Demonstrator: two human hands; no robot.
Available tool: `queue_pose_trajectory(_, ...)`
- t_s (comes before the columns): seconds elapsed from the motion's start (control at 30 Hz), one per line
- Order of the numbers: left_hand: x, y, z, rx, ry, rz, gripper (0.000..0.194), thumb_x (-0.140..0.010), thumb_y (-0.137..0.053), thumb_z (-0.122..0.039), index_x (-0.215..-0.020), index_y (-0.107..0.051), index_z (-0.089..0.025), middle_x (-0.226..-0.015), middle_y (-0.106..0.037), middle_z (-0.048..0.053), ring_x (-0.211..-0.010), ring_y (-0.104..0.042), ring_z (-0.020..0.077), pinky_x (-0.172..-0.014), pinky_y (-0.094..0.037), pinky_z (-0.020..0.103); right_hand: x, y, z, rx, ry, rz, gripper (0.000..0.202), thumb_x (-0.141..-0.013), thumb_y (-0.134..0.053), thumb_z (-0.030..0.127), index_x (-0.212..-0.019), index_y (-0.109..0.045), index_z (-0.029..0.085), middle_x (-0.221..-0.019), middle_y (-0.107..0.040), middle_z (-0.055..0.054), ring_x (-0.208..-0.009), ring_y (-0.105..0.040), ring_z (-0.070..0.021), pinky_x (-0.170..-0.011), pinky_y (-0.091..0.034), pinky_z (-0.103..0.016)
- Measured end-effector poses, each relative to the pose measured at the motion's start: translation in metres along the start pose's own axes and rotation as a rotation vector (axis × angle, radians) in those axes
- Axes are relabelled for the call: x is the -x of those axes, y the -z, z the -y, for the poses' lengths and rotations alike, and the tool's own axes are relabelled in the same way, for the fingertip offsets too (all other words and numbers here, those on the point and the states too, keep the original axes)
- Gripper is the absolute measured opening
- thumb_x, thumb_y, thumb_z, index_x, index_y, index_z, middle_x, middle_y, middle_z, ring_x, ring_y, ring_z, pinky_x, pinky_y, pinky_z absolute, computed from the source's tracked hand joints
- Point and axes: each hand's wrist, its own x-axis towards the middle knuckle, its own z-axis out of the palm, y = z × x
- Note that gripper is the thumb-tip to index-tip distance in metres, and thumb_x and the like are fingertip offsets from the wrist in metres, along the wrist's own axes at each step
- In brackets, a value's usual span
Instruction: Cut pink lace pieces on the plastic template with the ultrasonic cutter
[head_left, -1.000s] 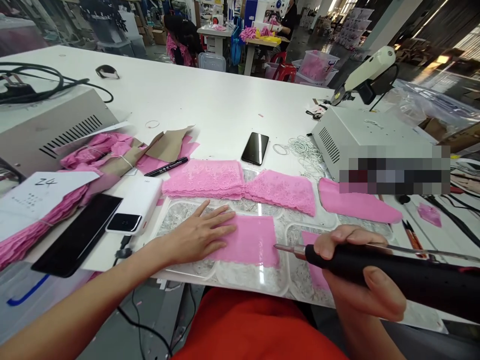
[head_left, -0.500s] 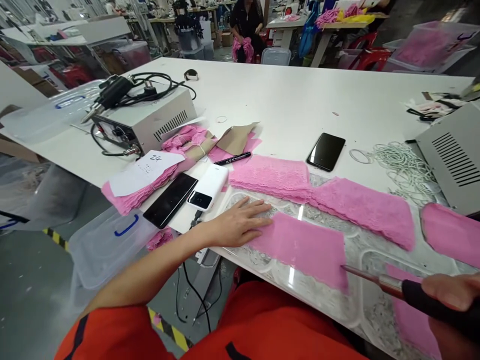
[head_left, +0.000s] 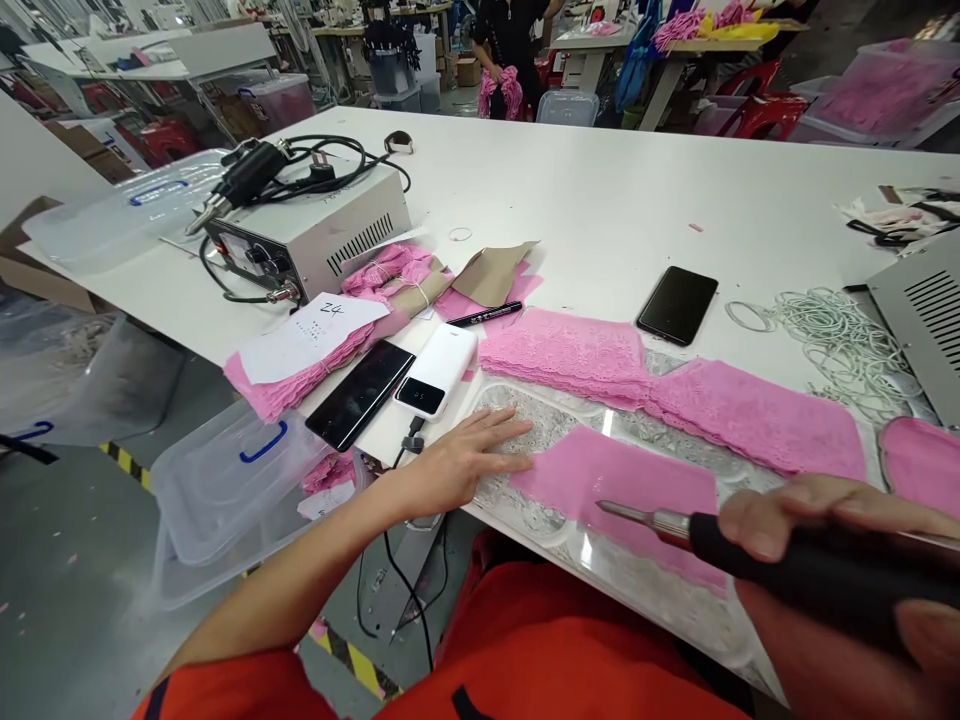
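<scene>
My left hand (head_left: 457, 460) lies flat with its fingers spread, its fingertips at the left edge of a pink cloth piece (head_left: 622, 490). That piece rests on a clear plastic template (head_left: 517, 405) with rounded outlines. In my right hand (head_left: 817, 580) is a black-handled tool (head_left: 780, 560) with a pointed metal tip; the tip is over the middle of the pink piece, and I cannot tell whether it touches. Behind the piece lie a stack of pink lace pieces (head_left: 559, 355) and a second stack of pink pieces (head_left: 757, 415).
To the left are a black phone (head_left: 360, 395), a white power bank (head_left: 442, 365), a marker (head_left: 484, 314) and a paper marked 24 (head_left: 311, 335). A grey control box (head_left: 330, 225) carries a similar corded tool. Another phone (head_left: 677, 305) and rubber bands (head_left: 832, 325) lie right.
My right hand has brought the tool leftward over the pink piece. My left hand has drawn back slightly, still flat. The person in the background has risen from a seat.
</scene>
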Motion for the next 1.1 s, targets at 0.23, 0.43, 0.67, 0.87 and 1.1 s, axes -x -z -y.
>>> queue_pose_trajectory(0.23,0.001,-0.007,0.004,-0.004,-0.027,-0.078,0.07,-0.065,-0.039,0.012,-0.121,-0.063,-0.02,-0.147,-0.046,0.008,-0.145,-0.028,0.0257,-0.113,-0.035,0.052,0.004,-0.047,-0.008,-0.071,-0.003,0.195,0.025,-0.073,-0.07,0.039,-0.092,-0.065,0.022,-0.088,-0.057,-0.004,-0.058,-0.054,-0.0155,-0.055,-0.047,-0.039)
queue_pose_trajectory(0.43,0.003,-0.012,0.005,0.003,-0.041,-0.156,0.063,-0.067,-0.041,0.011,-0.116,-0.066,-0.021,-0.144,-0.05,0.007,-0.144,-0.03,0.0257,-0.111,-0.039,0.049,0.002,-0.066,-0.024,-0.146,0.053,0.285,0.02,-0.076,-0.069,0.034,-0.091,-0.066,0.02,-0.085,-0.059,-0.002,-0.059,-0.056,-0.013,-0.054,-0.049,-0.034)
queue_pose_trajectory(0.67,0.005,-0.015,0.006,-0.003,-0.032,-0.166,0.058,-0.068,-0.044,0.01,-0.111,-0.069,-0.02,-0.145,-0.05,0.007,-0.144,-0.029,0.0262,-0.112,-0.038,0.046,0.002,-0.075,-0.034,-0.153,0.085,0.323,0.019,-0.078,-0.067,0.033,-0.091,-0.065,0.019,-0.084,-0.059,-0.002,-0.058,-0.056,-0.0121,-0.054,-0.048,-0.032)
queue_pose_trajectory(0.87,0.005,-0.014,0.005,-0.013,-0.034,-0.175,0.058,-0.067,-0.043,0.01,-0.109,-0.07,-0.019,-0.144,-0.051,0.006,-0.143,-0.031,0.0261,-0.113,-0.038,0.045,0.003,-0.076,-0.033,-0.125,0.083,0.296,0.019,-0.077,-0.067,0.035,-0.088,-0.064,0.021,-0.082,-0.058,-0.002,-0.057,-0.055,-0.0124,-0.053,-0.047,-0.032)
queue_pose_trajectory(1.1,0.004,-0.013,0.004,-0.019,-0.007,-0.156,0.06,-0.067,-0.044,0.011,-0.111,-0.07,-0.021,-0.145,-0.049,0.005,-0.145,-0.028,0.0256,-0.113,-0.037,0.045,0.004,-0.076,-0.035,-0.099,0.076,0.309,0.018,-0.078,-0.066,0.036,-0.087,-0.062,0.021,-0.083,-0.057,-0.002,-0.057,-0.054,-0.0123,-0.053,-0.048,-0.033)
